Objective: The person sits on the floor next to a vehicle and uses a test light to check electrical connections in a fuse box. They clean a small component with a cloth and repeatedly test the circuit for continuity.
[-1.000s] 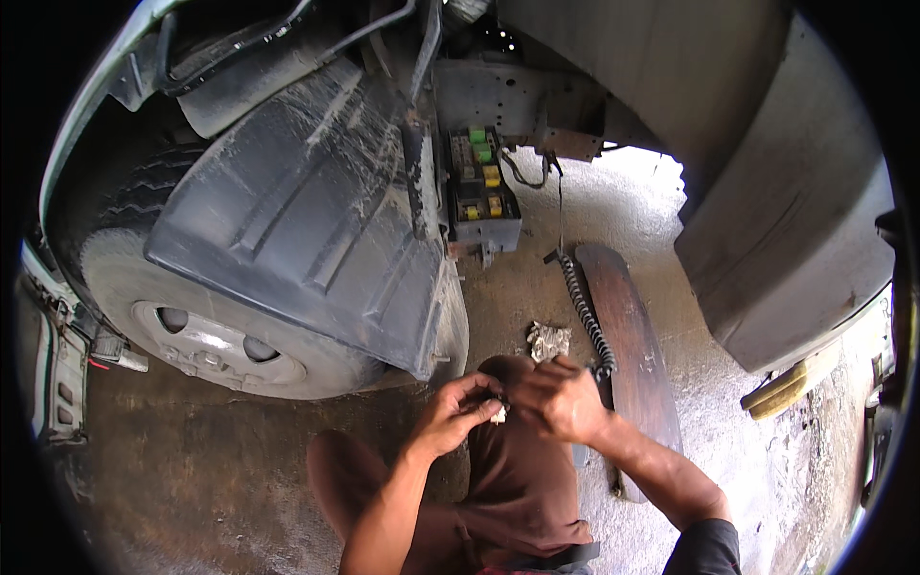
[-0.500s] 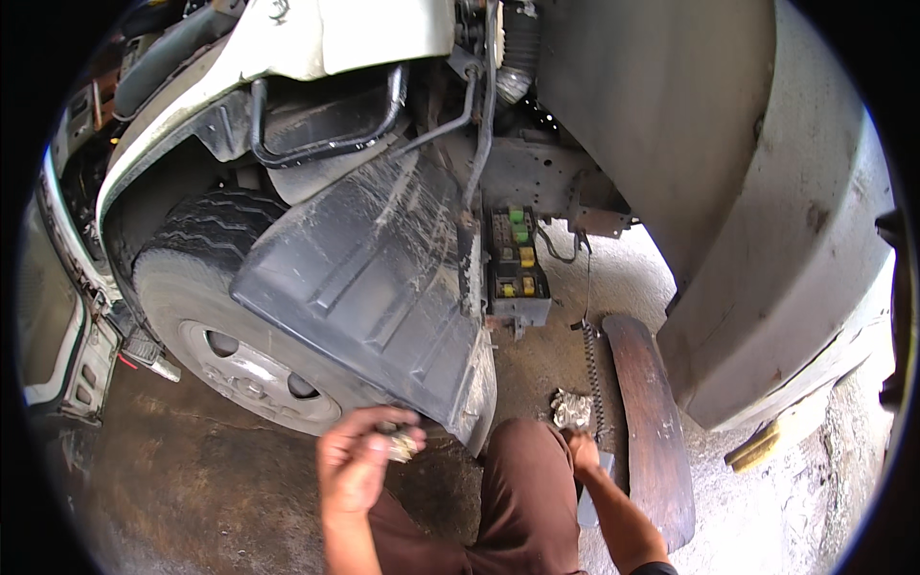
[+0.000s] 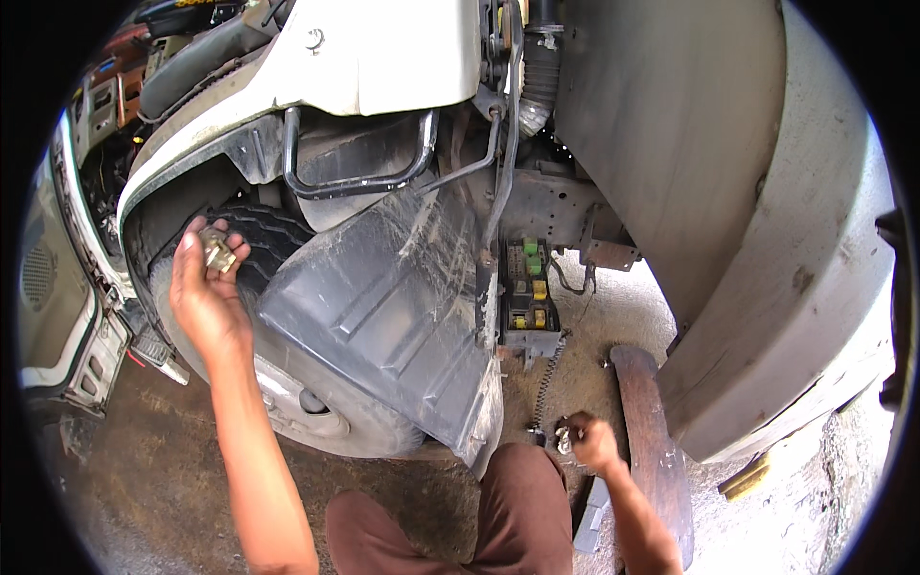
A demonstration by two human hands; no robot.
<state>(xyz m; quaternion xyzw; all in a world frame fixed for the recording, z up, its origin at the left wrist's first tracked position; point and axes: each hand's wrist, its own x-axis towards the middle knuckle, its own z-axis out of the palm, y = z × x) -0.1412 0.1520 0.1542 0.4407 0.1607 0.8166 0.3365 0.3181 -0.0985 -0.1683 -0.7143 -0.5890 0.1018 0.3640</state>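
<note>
My left hand (image 3: 213, 305) is raised palm up in front of the tire (image 3: 251, 235), its fingers curled round a small yellowish, shiny piece (image 3: 219, 253) whose kind I cannot make out. Low on the right, beside my knee, my right hand (image 3: 596, 444) is closed at a crumpled silvery wad (image 3: 563, 440) that sticks out from its fingertips. Between the fender and the truck's frame hangs an uncovered fuse box (image 3: 530, 297) with green and yellow fuses. A coiled black cord (image 3: 547, 383) runs down from near it to the floor by my right hand.
A black ribbed mud flap (image 3: 383, 311) covers part of the wheel (image 3: 307, 407). Above it are a black step bar (image 3: 364, 184) and the white cab panel (image 3: 393, 57). On the right lie a worn wooden board (image 3: 652, 422) and a grey flat piece (image 3: 591, 517), beneath a large grey panel (image 3: 738, 230).
My left hand has risen from near my knees to the tire, still holding the yellowish piece. My right hand has shifted slightly up, and the silvery wad, which lay spread wider, now sits at its fingertips.
</note>
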